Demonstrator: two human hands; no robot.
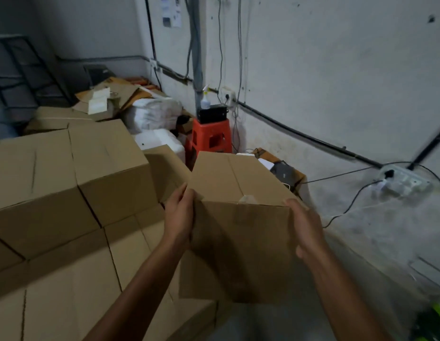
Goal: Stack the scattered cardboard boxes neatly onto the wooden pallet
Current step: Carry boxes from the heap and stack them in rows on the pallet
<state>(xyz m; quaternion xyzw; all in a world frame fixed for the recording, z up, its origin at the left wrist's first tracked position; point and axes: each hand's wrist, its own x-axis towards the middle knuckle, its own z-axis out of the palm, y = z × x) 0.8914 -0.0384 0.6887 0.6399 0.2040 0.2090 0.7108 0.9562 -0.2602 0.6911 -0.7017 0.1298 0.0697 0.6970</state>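
The left hand (179, 215) and right hand (305, 227) clamp opposite sides of a cardboard box (238, 230), fingers wrapped round its edges; it hangs level just right of the stacked boxes (66, 180), probably for square placing; pallet hidden.

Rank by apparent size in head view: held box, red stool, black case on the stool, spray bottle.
1. held box, though nearness to the camera inflates it
2. red stool
3. black case
4. spray bottle

One left hand (179, 215), one right hand (305, 227), one held box (238, 217), one spray bottle (205, 100); stacked boxes (66, 193) uncountable.
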